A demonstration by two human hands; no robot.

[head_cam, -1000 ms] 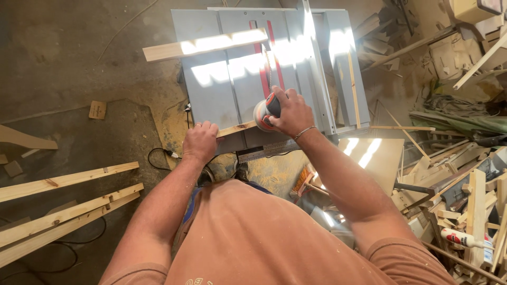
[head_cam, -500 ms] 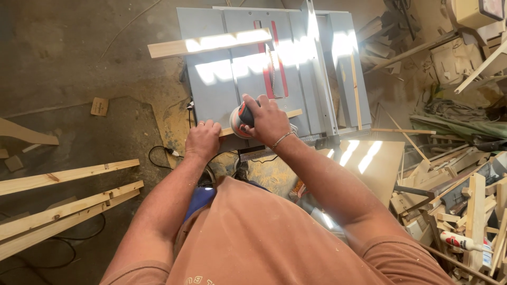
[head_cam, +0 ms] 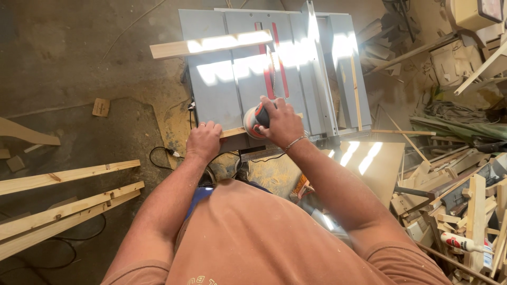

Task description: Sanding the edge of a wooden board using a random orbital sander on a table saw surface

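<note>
A narrow wooden strip (head_cam: 233, 132) lies along the near edge of a grey table saw (head_cam: 222, 95). My left hand (head_cam: 203, 141) presses down on the strip's left end and holds it there. My right hand (head_cam: 282, 123) grips a round sander (head_cam: 255, 121) with a red and black body, its pad resting on the strip's middle. Most of the strip's right part is hidden under the sander and my hand.
A longer plank (head_cam: 210, 44) lies across the saw's far left side. A thin strip (head_cam: 355, 89) rests along its right wing. Long planks (head_cam: 63, 203) lie on the floor at left. A heap of offcuts (head_cam: 465, 195) fills the right, and a cable (head_cam: 161, 155) runs below the saw.
The sander and my right hand slid left along the strip, then back to the right toward its middle. My left hand stayed on the strip's left end.
</note>
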